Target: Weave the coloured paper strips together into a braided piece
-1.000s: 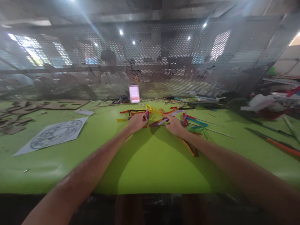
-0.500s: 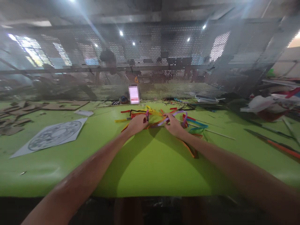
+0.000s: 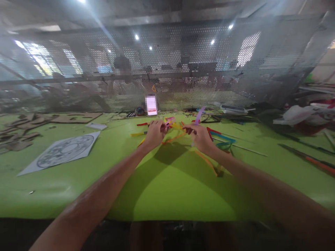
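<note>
My left hand (image 3: 155, 136) is closed, with a pink strip (image 3: 170, 122) pinched at its fingertips. Across a small gap, my right hand (image 3: 202, 139) grips a purple strip (image 3: 200, 115), one end of which sticks up above the knuckles. Both hands are just over the green table. Yellow, red and orange strips lie between and beneath them. To the right of my right hand are a blue strip (image 3: 222, 137) and a looped green strip (image 3: 224, 145). An orange strip (image 3: 208, 164) lies below it. The exact fingertip contacts are partly hidden.
A paper with a ring drawing (image 3: 65, 150) and cardboard pieces (image 3: 34, 122) lie left. A lit phone (image 3: 151, 105) stands at the back, before a perforated metal screen (image 3: 172, 62) with people behind. Right are a plastic bag (image 3: 295, 115) and a long orange-handled tool (image 3: 319, 164).
The purple strip, looped over and beside my right hand before, now stands up from it. My right hand has shifted slightly right; my left hand has turned a little, knuckles higher.
</note>
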A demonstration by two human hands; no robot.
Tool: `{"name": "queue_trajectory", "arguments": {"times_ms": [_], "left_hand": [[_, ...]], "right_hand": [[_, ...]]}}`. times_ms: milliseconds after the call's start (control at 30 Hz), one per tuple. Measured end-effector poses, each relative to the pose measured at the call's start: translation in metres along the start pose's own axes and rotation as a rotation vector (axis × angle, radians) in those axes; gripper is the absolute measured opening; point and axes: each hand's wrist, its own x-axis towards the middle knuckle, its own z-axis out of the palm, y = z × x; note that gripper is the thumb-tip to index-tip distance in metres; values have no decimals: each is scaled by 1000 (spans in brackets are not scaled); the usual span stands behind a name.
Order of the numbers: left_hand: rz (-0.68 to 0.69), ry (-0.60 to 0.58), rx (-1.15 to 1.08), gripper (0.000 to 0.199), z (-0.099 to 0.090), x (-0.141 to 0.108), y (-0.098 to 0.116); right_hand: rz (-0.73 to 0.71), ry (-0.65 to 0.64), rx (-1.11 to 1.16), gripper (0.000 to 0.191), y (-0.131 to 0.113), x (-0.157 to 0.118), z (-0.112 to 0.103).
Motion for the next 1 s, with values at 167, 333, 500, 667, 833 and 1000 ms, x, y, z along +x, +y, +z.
{"name": "queue_trajectory", "arguments": {"times_ms": [167,333,500,667,833,1000], "left_hand": [[-1,-10,-41,5,-2,-3,11],[23,-22,-157,9,-4,-6,19],[63,15,-273,8,0,-10,29],[154,-96,-290,10,2,-19,54],[275,-299,-273,14,0,-24,68],[235,-318,-251,10,4,-25,60]], "right_hand": [[44,-121,-145,46,-5,1,-5],[39,-127,-237,54,-8,0,-5],[-22,-85,-256,70,-13,-8,-2],[34,-142,-318,75,-22,-13,-2],[3,-152,-266,65,-28,-14,-4],[79,-115,-302,43,-29,-14,-6]]}}
